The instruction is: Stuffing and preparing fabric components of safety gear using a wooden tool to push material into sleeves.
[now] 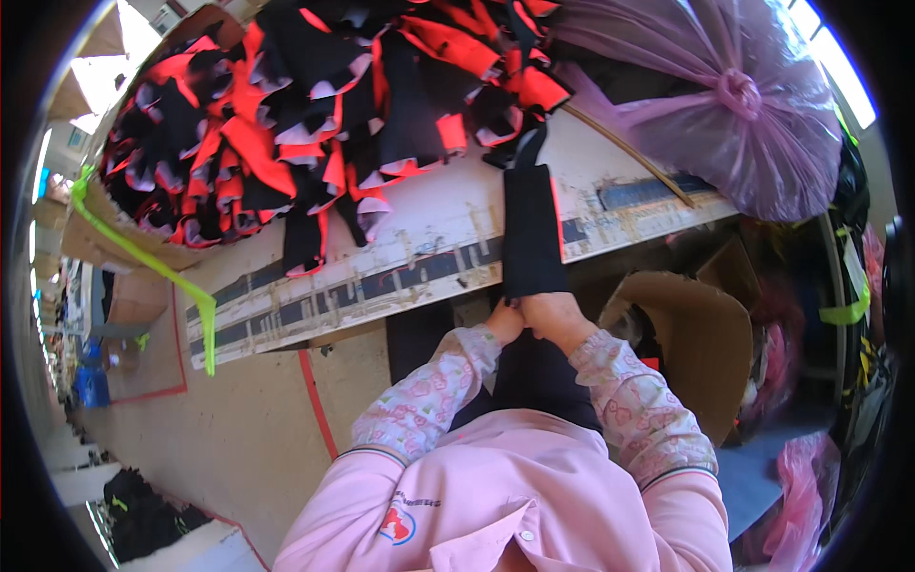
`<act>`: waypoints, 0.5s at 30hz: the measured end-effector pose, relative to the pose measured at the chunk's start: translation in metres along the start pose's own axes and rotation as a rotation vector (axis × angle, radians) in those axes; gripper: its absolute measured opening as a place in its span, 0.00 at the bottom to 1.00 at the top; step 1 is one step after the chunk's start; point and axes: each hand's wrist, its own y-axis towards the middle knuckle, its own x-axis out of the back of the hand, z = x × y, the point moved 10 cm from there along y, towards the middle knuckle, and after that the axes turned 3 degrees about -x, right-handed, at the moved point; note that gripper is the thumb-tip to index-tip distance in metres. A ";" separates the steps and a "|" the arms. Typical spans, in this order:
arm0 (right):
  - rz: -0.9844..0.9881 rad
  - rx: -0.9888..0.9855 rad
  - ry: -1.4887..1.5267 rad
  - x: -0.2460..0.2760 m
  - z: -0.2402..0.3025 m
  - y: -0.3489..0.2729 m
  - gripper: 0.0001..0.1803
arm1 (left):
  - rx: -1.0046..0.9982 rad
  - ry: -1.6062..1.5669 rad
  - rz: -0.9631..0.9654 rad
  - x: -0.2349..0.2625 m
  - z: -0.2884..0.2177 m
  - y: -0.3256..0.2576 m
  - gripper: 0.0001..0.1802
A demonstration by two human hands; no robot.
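A black fabric strip [532, 229] with a bright orange edge hangs over the table's front edge toward me. Its near end meets my two hands, which are side by side just below the edge. My left hand [506, 322] is closed with its fingertips at the strip's lower end. My right hand [557, 316] is also closed on that end, its fingers curled and partly hidden. The strip's far end runs up to a large pile of black and orange fabric pieces [267, 172] on the table.
The white table [448, 205] has a worn, taped front edge. A thin wooden stick [629, 153] lies on it, by a tied purple plastic bag [739, 95]. Below, an open cardboard box [701, 334] stands at right. A yellow-green strap [143, 253] hangs at left.
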 end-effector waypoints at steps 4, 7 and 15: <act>0.717 -0.360 -0.239 -0.060 -0.050 0.003 0.12 | 0.161 -0.380 0.174 -0.021 0.000 0.000 0.06; 0.969 -0.394 -0.342 -0.070 -0.065 -0.010 0.14 | 0.179 -0.521 0.138 -0.026 -0.009 0.000 0.05; 0.167 0.258 -0.123 0.036 0.070 -0.012 0.12 | 0.254 -0.749 -0.055 -0.014 -0.004 0.002 0.17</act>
